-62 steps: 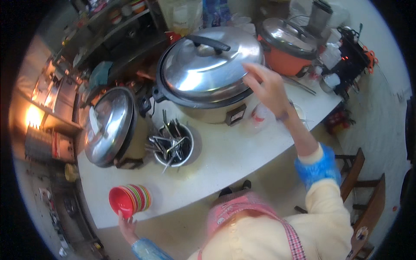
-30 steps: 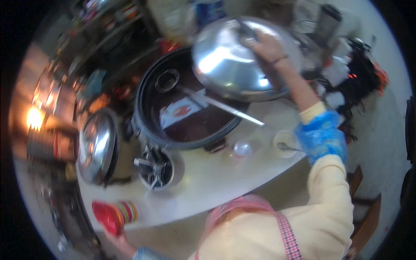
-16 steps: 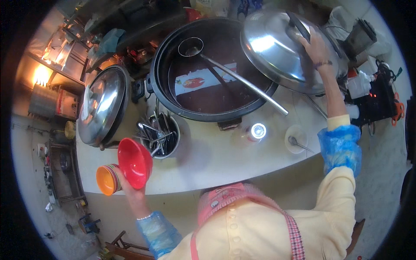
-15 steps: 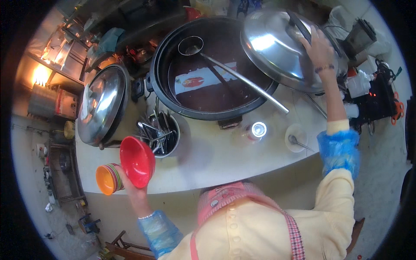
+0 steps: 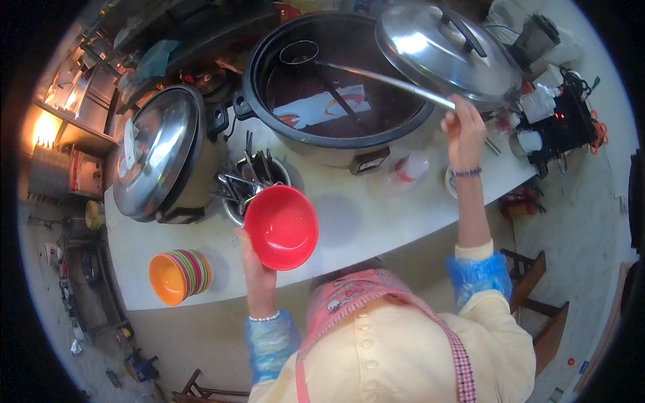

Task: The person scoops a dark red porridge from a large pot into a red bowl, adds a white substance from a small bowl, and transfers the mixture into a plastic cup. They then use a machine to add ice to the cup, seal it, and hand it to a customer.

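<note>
One red bowl (image 5: 282,228), before the large pot (image 5: 322,153), sat in the curled, half-hidden fingers of the left hand (image 5: 260,272), likely leaving its mouth clear; at the pot's right, the right hand (image 5: 465,131) held the conveniently jutting ladle handle (image 5: 416,90) in closed fingers.

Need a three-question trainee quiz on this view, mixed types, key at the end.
1. Multiple choice: what colour is the bowl in the left hand?
(a) green
(b) red
(c) white

2. True or false: the largest pot is fully covered by its lid.

3. Fill in: the right hand is at the handle end of the ____.

Key: 1. b. 2. False; the inside of the pot shows. 3. ladle.
</note>
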A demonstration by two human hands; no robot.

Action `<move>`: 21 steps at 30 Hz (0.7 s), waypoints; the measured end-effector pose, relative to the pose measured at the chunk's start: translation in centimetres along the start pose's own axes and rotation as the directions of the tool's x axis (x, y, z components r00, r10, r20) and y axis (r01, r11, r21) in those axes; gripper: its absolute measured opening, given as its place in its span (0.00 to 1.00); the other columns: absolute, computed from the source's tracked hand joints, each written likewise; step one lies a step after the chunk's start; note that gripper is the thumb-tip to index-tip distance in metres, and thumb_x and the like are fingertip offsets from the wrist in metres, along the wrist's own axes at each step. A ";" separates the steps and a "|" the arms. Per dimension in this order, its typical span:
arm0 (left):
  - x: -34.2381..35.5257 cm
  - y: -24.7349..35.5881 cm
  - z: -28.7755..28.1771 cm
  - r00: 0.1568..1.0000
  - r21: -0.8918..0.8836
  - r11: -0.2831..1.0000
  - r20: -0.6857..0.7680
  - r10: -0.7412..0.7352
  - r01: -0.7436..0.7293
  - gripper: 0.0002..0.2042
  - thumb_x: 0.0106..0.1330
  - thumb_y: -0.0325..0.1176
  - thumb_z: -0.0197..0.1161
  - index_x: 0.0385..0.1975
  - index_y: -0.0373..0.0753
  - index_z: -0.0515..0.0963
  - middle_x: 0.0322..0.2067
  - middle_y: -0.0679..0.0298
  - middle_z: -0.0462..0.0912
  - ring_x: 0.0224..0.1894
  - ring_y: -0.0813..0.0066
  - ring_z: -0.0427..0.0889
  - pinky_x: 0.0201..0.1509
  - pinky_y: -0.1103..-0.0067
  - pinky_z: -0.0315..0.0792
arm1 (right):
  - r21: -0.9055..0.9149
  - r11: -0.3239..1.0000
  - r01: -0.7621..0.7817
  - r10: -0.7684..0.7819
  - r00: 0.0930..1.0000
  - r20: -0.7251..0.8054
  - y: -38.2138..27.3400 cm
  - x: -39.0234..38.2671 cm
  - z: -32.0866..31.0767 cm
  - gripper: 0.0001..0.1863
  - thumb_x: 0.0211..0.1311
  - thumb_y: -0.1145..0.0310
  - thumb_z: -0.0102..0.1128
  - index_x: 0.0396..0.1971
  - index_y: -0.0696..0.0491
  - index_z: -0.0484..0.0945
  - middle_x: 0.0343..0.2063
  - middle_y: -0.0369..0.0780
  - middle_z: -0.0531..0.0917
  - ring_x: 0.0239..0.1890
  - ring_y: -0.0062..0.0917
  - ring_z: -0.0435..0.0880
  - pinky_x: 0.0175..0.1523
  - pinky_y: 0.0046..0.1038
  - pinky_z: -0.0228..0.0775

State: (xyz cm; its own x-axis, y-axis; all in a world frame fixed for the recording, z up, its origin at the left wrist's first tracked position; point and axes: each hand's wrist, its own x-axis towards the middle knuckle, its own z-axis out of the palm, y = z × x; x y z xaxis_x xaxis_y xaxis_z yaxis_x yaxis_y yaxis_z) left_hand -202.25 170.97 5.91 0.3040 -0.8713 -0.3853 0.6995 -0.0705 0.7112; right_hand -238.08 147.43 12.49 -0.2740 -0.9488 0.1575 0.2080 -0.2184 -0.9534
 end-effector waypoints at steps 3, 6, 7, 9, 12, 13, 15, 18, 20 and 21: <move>-0.2 -0.1 0.7 0.994 0.018 1.000 0.104 -0.026 0.024 0.30 0.77 0.56 0.36 0.67 0.39 0.63 0.64 0.61 0.69 0.65 0.67 0.69 0.68 0.69 0.65 | 0.239 0.968 -0.080 0.076 0.997 0.026 -1.0 0.5 4.7 0.19 0.67 0.57 0.62 0.44 0.60 0.79 0.34 0.39 0.82 0.27 0.18 0.80 0.25 0.21 0.69; -1.0 0.5 1.3 0.987 0.029 0.998 0.148 -0.066 0.063 0.30 0.77 0.57 0.36 0.68 0.40 0.61 0.65 0.61 0.67 0.66 0.67 0.67 0.68 0.68 0.64 | 0.024 0.999 0.031 -0.034 0.994 0.107 -2.2 -1.2 6.7 0.16 0.66 0.59 0.60 0.38 0.59 0.82 0.26 0.38 0.82 0.22 0.17 0.78 0.25 0.19 0.67; -0.9 0.7 1.1 0.984 0.031 0.998 0.164 -0.067 0.063 0.30 0.77 0.57 0.36 0.68 0.40 0.61 0.65 0.61 0.67 0.66 0.67 0.67 0.68 0.68 0.64 | -0.083 0.991 0.105 -0.090 0.982 0.166 -3.4 -2.2 7.1 0.15 0.66 0.60 0.60 0.37 0.59 0.83 0.24 0.37 0.82 0.21 0.16 0.78 0.24 0.19 0.67; -1.0 0.8 0.3 0.981 0.036 0.997 0.178 -0.078 0.073 0.31 0.76 0.57 0.36 0.68 0.40 0.61 0.66 0.61 0.67 0.67 0.67 0.67 0.69 0.68 0.64 | -0.336 0.916 0.219 -0.114 0.945 0.305 -7.3 -6.1 7.2 0.12 0.65 0.66 0.59 0.34 0.59 0.84 0.21 0.38 0.82 0.21 0.15 0.77 0.25 0.18 0.66; -0.1 0.9 -0.9 0.973 0.032 0.998 0.224 -0.062 0.057 0.31 0.76 0.58 0.36 0.69 0.40 0.60 0.66 0.60 0.67 0.67 0.66 0.66 0.69 0.67 0.63 | -0.471 0.788 0.396 -0.112 0.845 0.523 -11.1 -9.4 4.8 0.09 0.63 0.70 0.59 0.34 0.60 0.83 0.29 0.41 0.85 0.23 0.18 0.80 0.29 0.19 0.69; 0.1 0.9 -0.9 0.970 0.017 0.997 0.231 -0.074 0.072 0.31 0.76 0.57 0.36 0.68 0.41 0.60 0.65 0.61 0.67 0.67 0.66 0.67 0.69 0.67 0.64 | -0.482 0.740 0.469 -0.119 0.797 0.592 -12.2 -10.1 3.8 0.07 0.62 0.72 0.59 0.34 0.61 0.83 0.32 0.42 0.85 0.25 0.19 0.81 0.31 0.19 0.71; 0.4 1.2 -1.0 0.969 -0.011 0.996 0.231 -0.088 0.093 0.30 0.76 0.57 0.37 0.68 0.41 0.60 0.65 0.61 0.68 0.65 0.65 0.69 0.68 0.66 0.66 | -0.523 0.636 0.568 -0.121 0.742 0.659 -14.2 -11.6 3.2 0.06 0.60 0.75 0.60 0.33 0.61 0.82 0.34 0.44 0.85 0.27 0.23 0.83 0.34 0.22 0.74; 0.6 1.6 -0.2 0.971 -0.023 0.995 0.217 -0.095 0.102 0.30 0.76 0.57 0.38 0.68 0.41 0.61 0.65 0.61 0.68 0.66 0.66 0.68 0.68 0.66 0.65 | -0.545 0.530 0.649 -0.138 0.701 0.700 -14.7 -12.6 3.2 0.05 0.58 0.77 0.61 0.33 0.62 0.81 0.35 0.47 0.85 0.31 0.26 0.85 0.36 0.24 0.76; 0.8 1.4 0.0 0.975 -0.011 0.997 0.212 -0.071 0.075 0.30 0.76 0.57 0.37 0.68 0.41 0.62 0.64 0.61 0.69 0.66 0.66 0.68 0.69 0.66 0.65 | -0.539 0.489 0.685 -0.183 0.685 0.705 -13.8 -12.4 3.3 0.04 0.57 0.78 0.61 0.32 0.62 0.81 0.35 0.47 0.85 0.32 0.28 0.85 0.37 0.25 0.76; 0.9 1.4 -0.1 0.977 -0.007 0.998 0.205 -0.056 0.059 0.30 0.77 0.56 0.37 0.68 0.41 0.62 0.64 0.62 0.69 0.66 0.66 0.68 0.69 0.66 0.64 | -0.527 0.470 0.708 -0.217 0.672 0.708 -12.5 -11.6 3.5 0.04 0.57 0.78 0.61 0.32 0.62 0.81 0.35 0.47 0.85 0.32 0.28 0.86 0.38 0.25 0.76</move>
State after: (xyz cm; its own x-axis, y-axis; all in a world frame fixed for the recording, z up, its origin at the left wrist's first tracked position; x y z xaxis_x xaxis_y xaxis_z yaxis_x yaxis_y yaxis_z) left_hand -200.99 170.15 6.53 0.1253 -0.9470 -0.2958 0.7208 -0.1180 0.6830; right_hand -234.24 160.35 23.52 0.4357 -0.7516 0.4952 -0.5912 -0.6538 -0.4723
